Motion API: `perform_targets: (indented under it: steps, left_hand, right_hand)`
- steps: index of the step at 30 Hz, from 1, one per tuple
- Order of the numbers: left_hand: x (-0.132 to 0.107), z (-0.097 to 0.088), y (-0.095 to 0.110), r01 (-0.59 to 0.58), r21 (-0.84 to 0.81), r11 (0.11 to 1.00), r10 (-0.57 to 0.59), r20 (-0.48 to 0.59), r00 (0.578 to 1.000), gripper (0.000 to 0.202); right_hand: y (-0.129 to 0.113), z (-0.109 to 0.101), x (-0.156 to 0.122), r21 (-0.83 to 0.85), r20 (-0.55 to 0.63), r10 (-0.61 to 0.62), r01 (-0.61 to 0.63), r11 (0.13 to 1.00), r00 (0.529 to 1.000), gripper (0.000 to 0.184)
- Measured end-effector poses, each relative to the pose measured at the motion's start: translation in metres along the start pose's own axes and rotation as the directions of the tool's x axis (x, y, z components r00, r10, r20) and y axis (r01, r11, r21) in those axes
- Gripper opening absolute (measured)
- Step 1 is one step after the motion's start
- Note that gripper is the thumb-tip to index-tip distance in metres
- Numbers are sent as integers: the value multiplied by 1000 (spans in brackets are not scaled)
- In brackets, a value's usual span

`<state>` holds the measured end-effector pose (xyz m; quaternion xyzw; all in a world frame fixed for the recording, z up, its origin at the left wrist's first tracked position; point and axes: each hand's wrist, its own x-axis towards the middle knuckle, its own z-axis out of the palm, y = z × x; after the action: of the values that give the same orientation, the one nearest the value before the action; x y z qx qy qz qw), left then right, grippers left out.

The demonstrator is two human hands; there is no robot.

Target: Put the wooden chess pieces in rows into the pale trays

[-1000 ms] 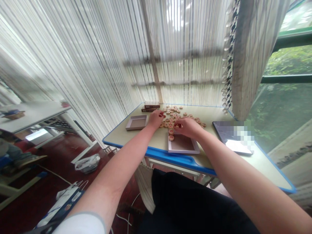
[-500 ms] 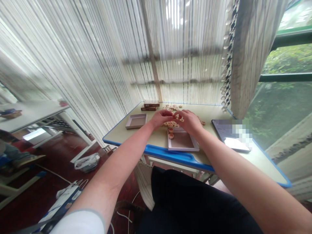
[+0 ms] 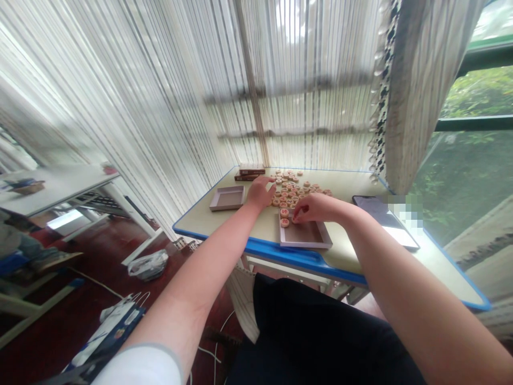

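Several round wooden chess pieces [image 3: 294, 188] with red markings lie scattered on a beige table with a blue edge [image 3: 280, 254]. My left hand [image 3: 260, 193] rests at the left side of the pile, fingers curled over some pieces. My right hand [image 3: 316, 208] pinches a piece at the top edge of a shallow box tray [image 3: 306, 236] near the front edge. Two pieces [image 3: 284, 217] lie one behind the other in the tray's left corner.
A second shallow tray [image 3: 228, 198] sits at the left. Flat brown boxes [image 3: 249, 174] lie at the back left. A phone [image 3: 387, 220] lies at the right. Striped curtains hang behind. Another table [image 3: 56, 184], bags and cables fill the floor at the left.
My right hand has come back from the pile to the near tray with a piece pinched in it. My left hand has stayed by the pile's left side.
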<state>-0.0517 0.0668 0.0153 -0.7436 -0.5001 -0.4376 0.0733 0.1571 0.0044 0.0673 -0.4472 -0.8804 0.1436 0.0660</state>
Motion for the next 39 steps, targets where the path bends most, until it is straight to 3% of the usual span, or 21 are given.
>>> perform_targets:
  steps: [2, 8, 12, 17, 21, 24, 29, 34, 39]
  left_hand:
    - [0, -1, 0, 8, 18, 1000, -9, 13, 1000, 17]
    - [-1, -3, 0, 49, -34, 998, -46, 67, 997, 24]
    - [-1, -4, -2, 66, -7, 998, -65, 70, 995, 22]
    - [-2, -5, -1, 76, 16, 997, -77, 33, 996, 21]
    - [-2, -6, 0, 124, 26, 992, -124, -11, 992, 23]
    - [-2, -6, 1, 132, 43, 990, -132, 3, 991, 23]
    - [-1, -5, -1, 104, 76, 992, -106, 13, 994, 21]
    - [-1, -5, -2, 89, 77, 993, -91, 22, 996, 18]
    - [0, -5, -2, 66, 65, 996, -68, 22, 997, 18]
  right_hand:
    - [-2, 0, -1, -8, 61, 2, -1, 1000, 998, 25]
    - [-4, -2, -3, -21, 84, 18, -16, 1000, 996, 30]
    - [-5, -1, -4, -30, 40, 41, -40, 999, 998, 34]
    - [-3, 4, -2, -17, 40, -24, 24, 1000, 999, 24]
    - [0, 6, 1, -46, 41, 18, -16, 999, 999, 26]
    - [-1, 5, 0, -58, 14, 16, -15, 998, 1000, 33]
    - [-6, 1, -4, -59, 43, -34, 37, 998, 998, 22]
    - [-12, -1, -7, -48, -11, 2, -3, 999, 1000, 23]
    - [-16, 5, -5, 18, -76, -130, 132, 991, 989, 28]
